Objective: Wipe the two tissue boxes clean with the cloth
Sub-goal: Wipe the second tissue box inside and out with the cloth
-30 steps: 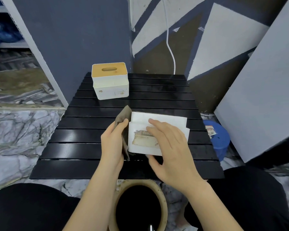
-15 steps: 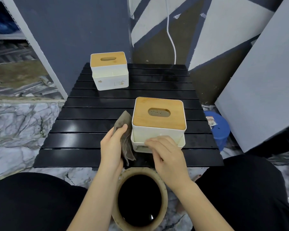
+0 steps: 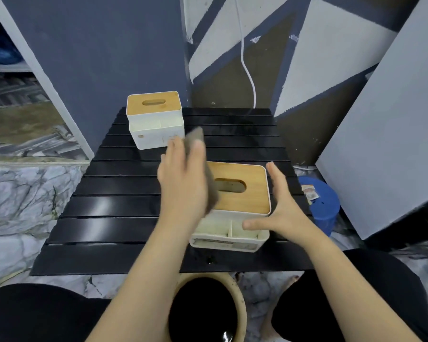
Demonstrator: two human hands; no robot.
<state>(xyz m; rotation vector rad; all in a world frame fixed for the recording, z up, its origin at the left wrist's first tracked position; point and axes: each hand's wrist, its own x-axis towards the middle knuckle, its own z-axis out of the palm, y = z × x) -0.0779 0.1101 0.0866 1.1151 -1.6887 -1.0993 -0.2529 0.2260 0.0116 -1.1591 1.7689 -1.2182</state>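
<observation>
Two white tissue boxes with wooden slotted lids stand upright on a black slatted table (image 3: 114, 208). The near tissue box (image 3: 242, 193) sits at the front right; the far tissue box (image 3: 155, 119) is at the back left. My left hand (image 3: 183, 183) holds a grey-brown cloth (image 3: 198, 141) over the near box's left edge, blurred by motion. My right hand (image 3: 279, 208) is spread around the near box's right front corner, thumb on its front face.
A tan bucket of dark water (image 3: 205, 309) stands on the floor between my knees, below the table's front edge. A blue container (image 3: 324, 206) sits on the floor to the right. A white cable (image 3: 245, 60) hangs down the painted wall behind.
The near box went from lying on its side to standing upright. My left hand rose with the cloth to the box's top left. My right hand moved from the front face to the right corner.
</observation>
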